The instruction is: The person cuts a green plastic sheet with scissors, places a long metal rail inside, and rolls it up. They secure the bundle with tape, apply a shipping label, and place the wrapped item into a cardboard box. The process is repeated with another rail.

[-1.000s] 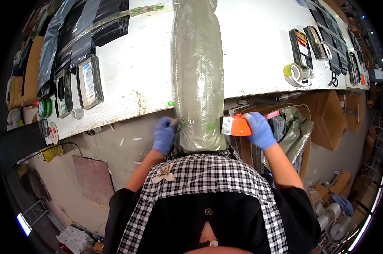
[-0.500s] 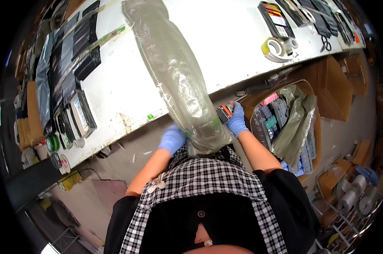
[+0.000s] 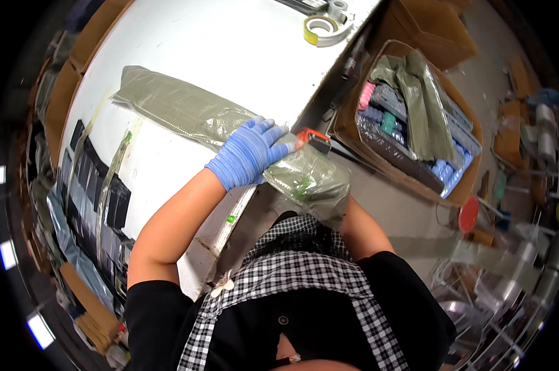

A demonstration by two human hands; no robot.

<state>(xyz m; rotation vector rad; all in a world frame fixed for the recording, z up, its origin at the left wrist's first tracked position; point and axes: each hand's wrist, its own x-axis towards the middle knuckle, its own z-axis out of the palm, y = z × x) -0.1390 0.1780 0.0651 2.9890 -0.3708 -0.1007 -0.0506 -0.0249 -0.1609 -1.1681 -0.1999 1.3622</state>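
A long olive-grey plastic-wrapped package (image 3: 186,111) lies slantwise from the white table over its edge, its near end close to my apron. My left hand (image 3: 245,154), in a blue glove, is laid across the package, fingers closed over it and thumb stretched along it. Just beyond that thumb is an orange and black tool (image 3: 315,140), which looks like a tape dispenser; which hand bears it I cannot tell. My right forearm (image 3: 363,232) passes behind the package's near end, so my right hand is hidden. Green marks show on that end.
Tape rolls (image 3: 321,29) lie on the white table (image 3: 242,49) at the far right. An open carton (image 3: 359,148) of wrapped goods stands on the floor at right, with another carton (image 3: 431,31) behind it. Flat dark packages (image 3: 115,204) line the table's left side.
The package has swung leftward at its far end and lies more crosswise. My left hand has moved from beside its near end onto its top. My right hand has gone out of sight behind it.
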